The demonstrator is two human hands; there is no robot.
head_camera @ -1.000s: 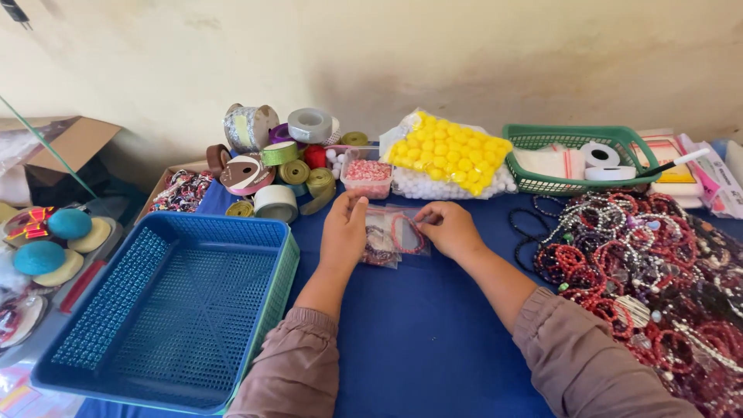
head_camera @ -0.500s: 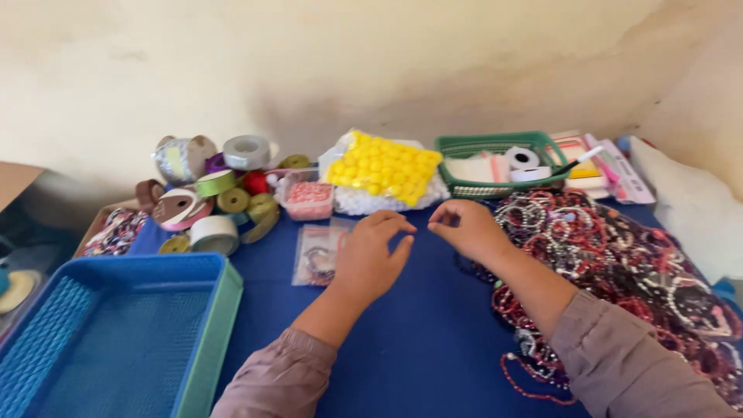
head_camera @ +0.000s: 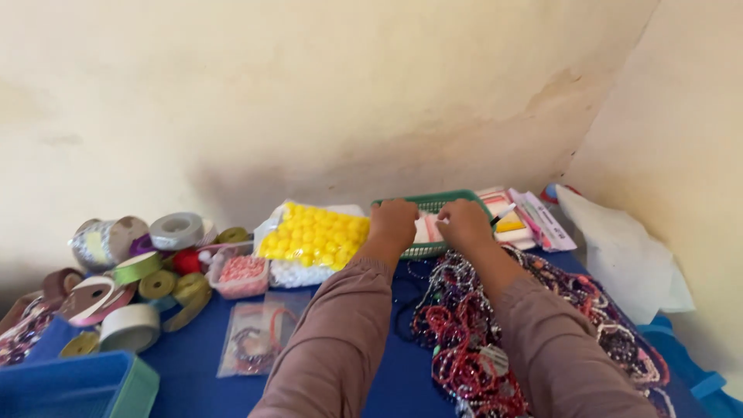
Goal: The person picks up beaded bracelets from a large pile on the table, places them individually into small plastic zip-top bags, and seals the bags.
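Note:
Both my hands reach into a green plastic basket [head_camera: 433, 200] at the back of the blue table. My left hand [head_camera: 393, 220] rests on the basket's left part, fingers curled down over its contents. My right hand [head_camera: 463, 222] is beside it, over white and pink packets [head_camera: 428, 227] in the basket. What the fingers hold is hidden. A clear zip bag with bracelets [head_camera: 255, 340] lies on the blue cloth at lower left, apart from both hands. A big heap of red and dark beaded bracelets [head_camera: 472, 340] lies under my right forearm.
A bag of yellow balls [head_camera: 313, 234] sits left of the basket. Ribbon and tape rolls [head_camera: 139, 267] crowd the left. A small box of pink beads [head_camera: 241, 275] stands near them. A blue tray's corner [head_camera: 73, 383] shows at lower left. Packets [head_camera: 534, 220] and a white bag [head_camera: 627, 259] lie right.
Both hands left the clear bracelet bag, which stays on the cloth, and moved back and right into the green basket. The view swung right and up.

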